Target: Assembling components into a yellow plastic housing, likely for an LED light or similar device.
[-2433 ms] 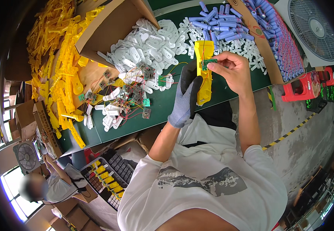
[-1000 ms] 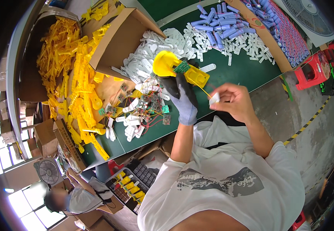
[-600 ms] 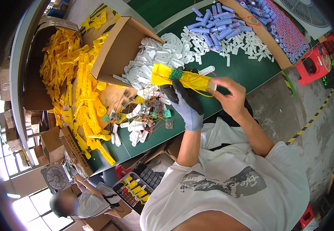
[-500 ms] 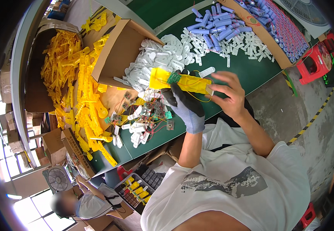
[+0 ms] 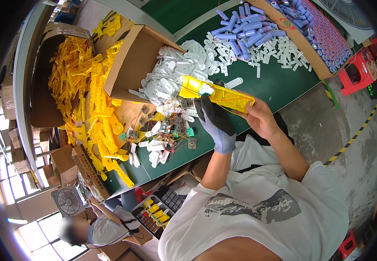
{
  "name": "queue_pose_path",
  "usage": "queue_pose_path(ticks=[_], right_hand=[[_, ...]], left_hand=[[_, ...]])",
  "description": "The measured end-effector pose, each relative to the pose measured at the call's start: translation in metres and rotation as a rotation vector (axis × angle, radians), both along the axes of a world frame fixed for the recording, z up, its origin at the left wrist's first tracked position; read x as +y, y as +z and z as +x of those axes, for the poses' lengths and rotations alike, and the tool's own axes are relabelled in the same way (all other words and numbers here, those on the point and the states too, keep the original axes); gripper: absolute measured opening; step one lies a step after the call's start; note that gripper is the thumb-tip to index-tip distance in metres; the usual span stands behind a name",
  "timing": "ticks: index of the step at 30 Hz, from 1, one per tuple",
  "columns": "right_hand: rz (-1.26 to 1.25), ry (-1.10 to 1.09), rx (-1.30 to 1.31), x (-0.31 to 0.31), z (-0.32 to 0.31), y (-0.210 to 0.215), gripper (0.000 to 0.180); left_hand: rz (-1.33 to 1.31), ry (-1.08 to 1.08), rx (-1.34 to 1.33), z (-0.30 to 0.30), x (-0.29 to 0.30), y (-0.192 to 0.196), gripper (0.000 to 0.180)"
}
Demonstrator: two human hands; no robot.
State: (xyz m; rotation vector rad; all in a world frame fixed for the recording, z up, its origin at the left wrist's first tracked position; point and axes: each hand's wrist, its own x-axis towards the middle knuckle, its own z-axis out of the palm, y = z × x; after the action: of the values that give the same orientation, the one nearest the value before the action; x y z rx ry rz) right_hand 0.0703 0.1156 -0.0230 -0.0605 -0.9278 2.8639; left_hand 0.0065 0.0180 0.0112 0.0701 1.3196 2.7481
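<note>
My left hand (image 5: pixel 216 122), in a grey and black glove, grips a long yellow plastic housing (image 5: pixel 234 101) from below, its thumb at a small circuit board (image 5: pixel 206 89). The board sits near the housing's left end, with thin wires along the shell. My bare right hand (image 5: pixel 261 116) is closed on the right end of the same housing. Behind it, a single white strip-shaped piece (image 5: pixel 233 82) lies on the green table (image 5: pixel 280 85). Some fingers of the left hand are hidden behind the housing.
White plastic pieces (image 5: pixel 171 76) spill from a cardboard box (image 5: pixel 125 65). Yellow housings (image 5: pixel 103 117) are heaped at left, beside wired circuit boards (image 5: pixel 177 126). Blue-violet battery cells (image 5: pixel 251 32) lie at the back, near a carton of cells (image 5: pixel 323 48). Another person (image 5: pixel 106 226) sits lower left.
The housing has shifted right and tipped, its right end lower. My right hand's fingers, spread near a small white piece at that end before, have closed on the housing. My left hand moved right with it.
</note>
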Motion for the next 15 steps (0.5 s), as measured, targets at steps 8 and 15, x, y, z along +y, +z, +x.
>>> queue_pose_path(ticks=[8,15], right_hand=[[0.101,0.095,0.018,0.013,0.007,-0.022,0.063],[0.233,0.0,-0.034,0.007,0.007,-0.007,0.071]], left_hand=[[0.121,-0.203,-0.182,-0.009,0.008,-0.009,0.033],[0.238,-0.386,-0.373,-0.02,0.008,-0.02,0.038]])
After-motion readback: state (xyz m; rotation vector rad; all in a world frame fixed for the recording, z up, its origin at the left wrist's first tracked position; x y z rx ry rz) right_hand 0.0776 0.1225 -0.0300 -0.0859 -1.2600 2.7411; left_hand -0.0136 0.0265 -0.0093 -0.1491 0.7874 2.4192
